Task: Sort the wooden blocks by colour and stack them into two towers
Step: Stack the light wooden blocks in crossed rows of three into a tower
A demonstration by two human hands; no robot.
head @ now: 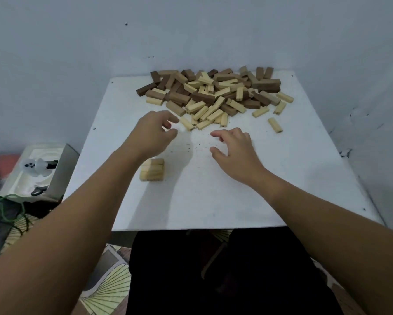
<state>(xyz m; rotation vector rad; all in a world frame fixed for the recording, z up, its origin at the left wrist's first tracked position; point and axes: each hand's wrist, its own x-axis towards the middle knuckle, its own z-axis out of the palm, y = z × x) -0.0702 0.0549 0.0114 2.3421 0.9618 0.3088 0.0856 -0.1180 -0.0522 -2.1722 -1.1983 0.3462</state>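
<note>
Lying at the far edge of a white square table (282,178), a mixed heap of light and dark wooden blocks (213,94); one short light-block stack (152,169) stands nearer. Left hand (152,133) and right hand (234,151) hover, fingers loosely curled, empty.

no readable text, labels or numbers

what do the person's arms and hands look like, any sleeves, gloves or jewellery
Both arms are bare from the edge of the picture down to the wrists: no sleeves show. The left hand and the right hand are bare too, with no gloves. No watch, bracelet or ring can be seen on either, and no markings. Dark clothing covers the lap below the table's edge.
</note>
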